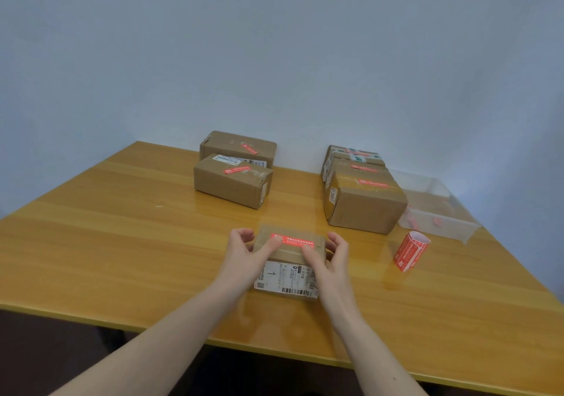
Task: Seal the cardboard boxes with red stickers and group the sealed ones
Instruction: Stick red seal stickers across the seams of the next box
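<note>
A small cardboard box (290, 255) lies near the table's front middle, a white shipping label on its near side. A red sticker (293, 240) runs along its top. My left hand (247, 252) holds the box's left end, thumb pressing the sticker's left end. My right hand (329, 258) holds the right end, thumb on the top near the sticker's right end. Two stickered boxes (235, 181) stand at the back middle. Three stickered boxes (363, 203) form a row at the back right. A roll of red stickers (410, 252) stands to the right.
A clear plastic bin (442, 212) with a few red scraps sits at the right edge behind the roll. The wooden table (122, 227) has bare surface on the left. A pale wall rises behind the table.
</note>
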